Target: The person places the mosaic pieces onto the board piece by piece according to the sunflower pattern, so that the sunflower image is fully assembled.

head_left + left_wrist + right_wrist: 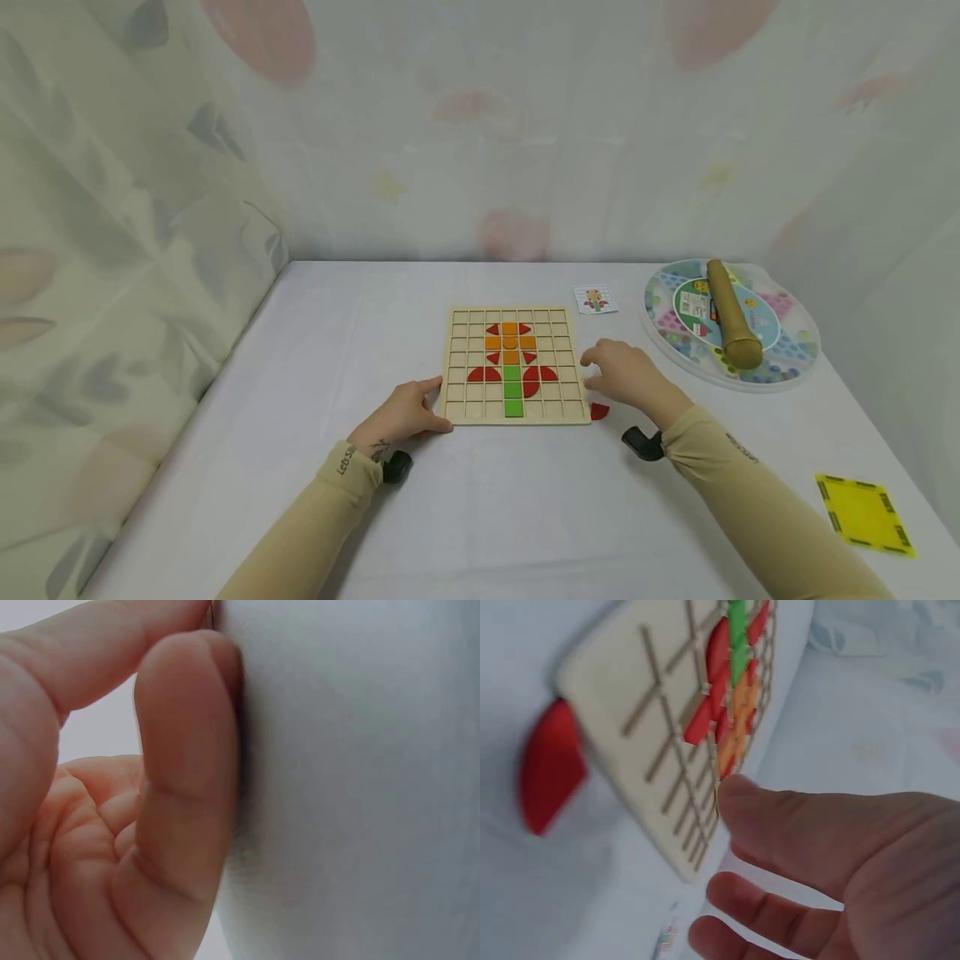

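A square wooden grid board lies flat on the white table, bearing orange, green and red pieces in a flower shape. At its lower left corner my left hand holds the board, index finger by the left side and thumb by the front edge. My right hand hovers beside the board's right edge, fingers loosely bent. Nothing shows between its thumb and fingers in the right wrist view. A loose red quarter-circle piece lies just outside the board's lower right corner, below that hand. The left wrist view hides the board's surface.
A small pattern card lies behind the board's right corner. Farther right is a round patterned game board in clear wrapping, with a brown wooden club-shaped object across it. A yellow square frame sits at the front right.
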